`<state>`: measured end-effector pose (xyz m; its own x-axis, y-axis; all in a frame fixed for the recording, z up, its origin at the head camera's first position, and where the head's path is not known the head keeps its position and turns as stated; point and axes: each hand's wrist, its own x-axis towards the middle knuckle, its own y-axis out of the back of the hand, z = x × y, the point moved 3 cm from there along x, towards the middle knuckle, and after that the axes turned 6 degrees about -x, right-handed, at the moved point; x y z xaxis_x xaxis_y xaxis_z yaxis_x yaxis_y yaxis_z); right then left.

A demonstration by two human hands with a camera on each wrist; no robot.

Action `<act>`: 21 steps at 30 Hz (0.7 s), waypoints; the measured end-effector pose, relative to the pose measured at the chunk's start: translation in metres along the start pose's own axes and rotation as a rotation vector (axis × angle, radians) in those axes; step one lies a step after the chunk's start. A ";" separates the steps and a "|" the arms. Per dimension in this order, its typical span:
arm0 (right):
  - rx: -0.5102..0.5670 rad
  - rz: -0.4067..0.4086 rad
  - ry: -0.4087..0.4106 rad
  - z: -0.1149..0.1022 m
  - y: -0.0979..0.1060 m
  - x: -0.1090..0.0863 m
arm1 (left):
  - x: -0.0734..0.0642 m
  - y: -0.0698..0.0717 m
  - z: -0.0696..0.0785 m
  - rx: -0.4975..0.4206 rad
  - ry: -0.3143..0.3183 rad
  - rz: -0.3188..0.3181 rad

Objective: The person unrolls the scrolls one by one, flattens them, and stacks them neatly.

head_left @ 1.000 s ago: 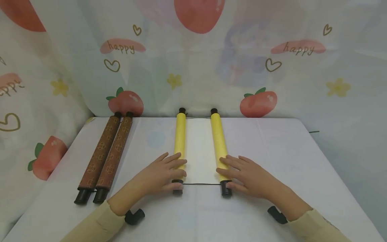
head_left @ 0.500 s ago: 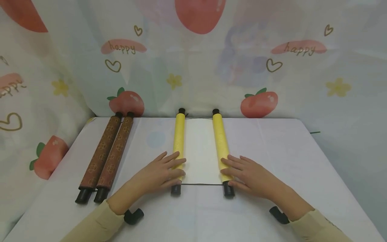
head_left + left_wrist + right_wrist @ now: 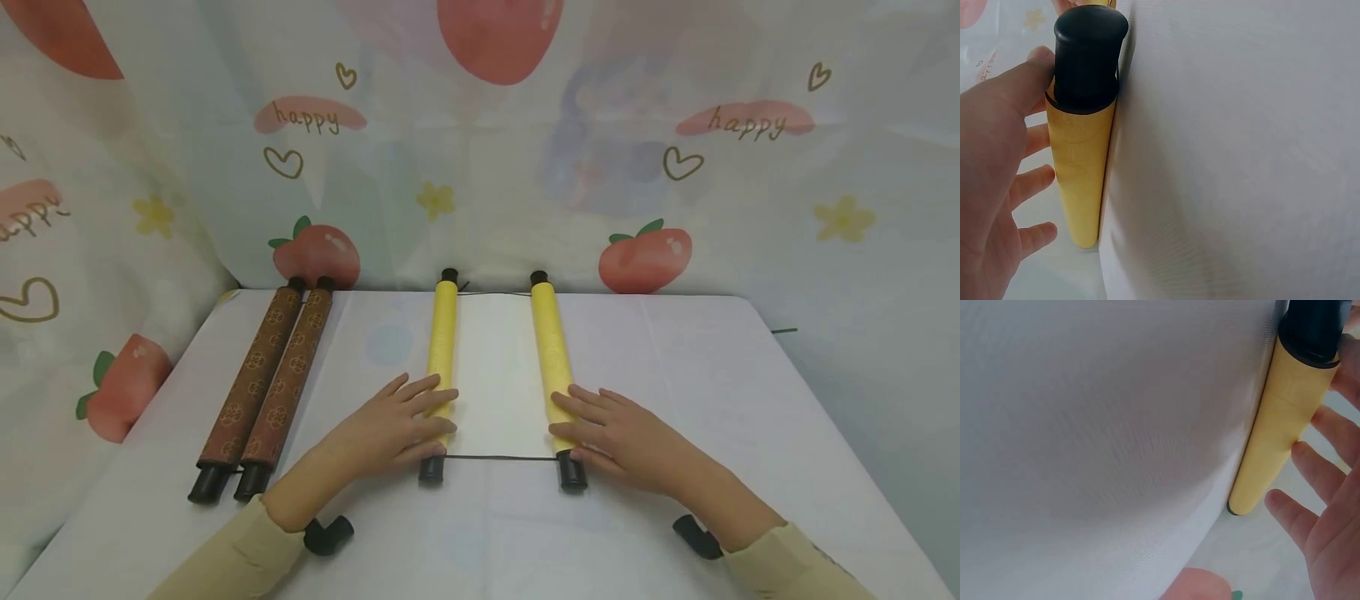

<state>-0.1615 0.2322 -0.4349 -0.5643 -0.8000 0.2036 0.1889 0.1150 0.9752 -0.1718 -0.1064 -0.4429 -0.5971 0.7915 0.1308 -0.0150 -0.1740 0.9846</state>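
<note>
A yellow scroll with black end knobs lies partly unrolled on the table, white paper (image 3: 495, 375) showing between its left roll (image 3: 444, 325) and right roll (image 3: 551, 333). On the near part of the left roll rests my left hand (image 3: 390, 429), fingers spread and fairly straight. My right hand (image 3: 630, 437) lies over the near part of the right roll in the same way. In the left wrist view the thumb touches the roll beside the black knob (image 3: 1090, 59). The right wrist view shows fingertips against the yellow roll (image 3: 1282, 419).
A brown patterned scroll (image 3: 258, 383), rolled from both ends, lies at the left of the white table (image 3: 675, 350). A curtain (image 3: 495, 167) printed with fruit and hearts hangs behind the table's far edge. Black bands or mounts (image 3: 327, 536) sit at both wrists.
The two yellow rolls have moved slightly apart, left one leftward and right one rightward, under my hands. A wider strip of white paper shows between them.
</note>
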 end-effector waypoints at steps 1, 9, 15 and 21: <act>0.003 -0.003 -0.001 0.000 0.000 0.000 | 0.000 0.000 0.000 -0.007 -0.002 0.003; 0.004 0.060 0.024 0.000 0.003 -0.001 | 0.001 0.001 0.001 -0.005 -0.004 0.047; -0.013 0.062 0.012 0.000 0.005 -0.003 | 0.000 0.001 0.001 0.014 -0.005 0.065; 0.009 0.036 0.005 -0.001 0.006 -0.005 | -0.004 -0.001 0.000 -0.009 0.002 0.034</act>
<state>-0.1567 0.2366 -0.4300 -0.5535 -0.7980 0.2386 0.2020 0.1492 0.9679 -0.1695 -0.1092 -0.4445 -0.5986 0.7842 0.1635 -0.0025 -0.2059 0.9786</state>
